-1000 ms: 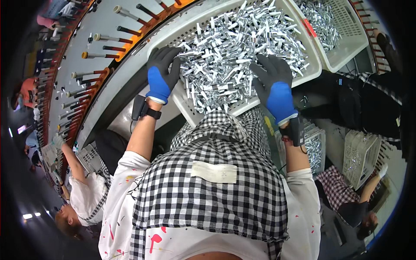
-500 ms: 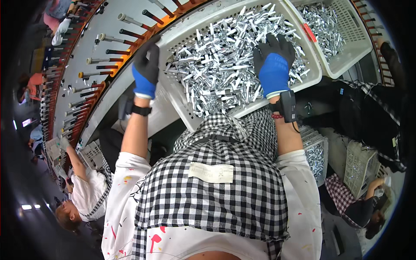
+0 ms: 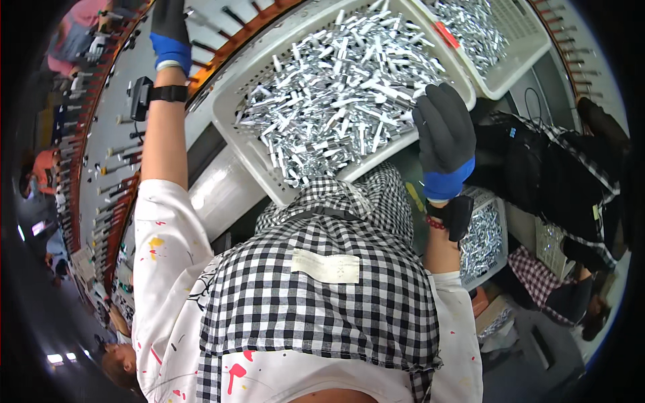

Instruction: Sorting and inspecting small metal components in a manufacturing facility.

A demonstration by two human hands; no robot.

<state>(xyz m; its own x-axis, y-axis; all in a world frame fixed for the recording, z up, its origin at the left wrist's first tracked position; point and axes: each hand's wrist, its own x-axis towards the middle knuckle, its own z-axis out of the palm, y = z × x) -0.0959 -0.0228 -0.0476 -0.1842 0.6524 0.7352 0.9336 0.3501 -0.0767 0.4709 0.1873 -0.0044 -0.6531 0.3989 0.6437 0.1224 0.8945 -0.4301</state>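
My left hand [image 3: 170,33], in a black and blue glove, is stretched out to the far left, over the row of upright pegs. Its fingers run up to the picture's top edge, so their grip does not show. At the near right rim of a white plastic crate [image 3: 225,111] is my right hand [image 3: 445,131], gloved alike. Its fingers lie together and bend toward the pile; whatever they hold is hidden by the glove. Small silver and white tube-like parts [image 3: 342,94] fill the crate in a loose heap.
A second crate [image 3: 531,40] of similar parts adjoins at the right, with a red tag [image 3: 447,33] between them. Orange-edged peg rows [image 3: 222,57] curve along the left. Another parts crate [image 3: 500,228] stands low at right. Other people work on both sides.
My left hand has moved from beside the crate up and left to the pegs. My right hand has drawn back from the heap toward the crate's near right rim. The view has shifted slightly.
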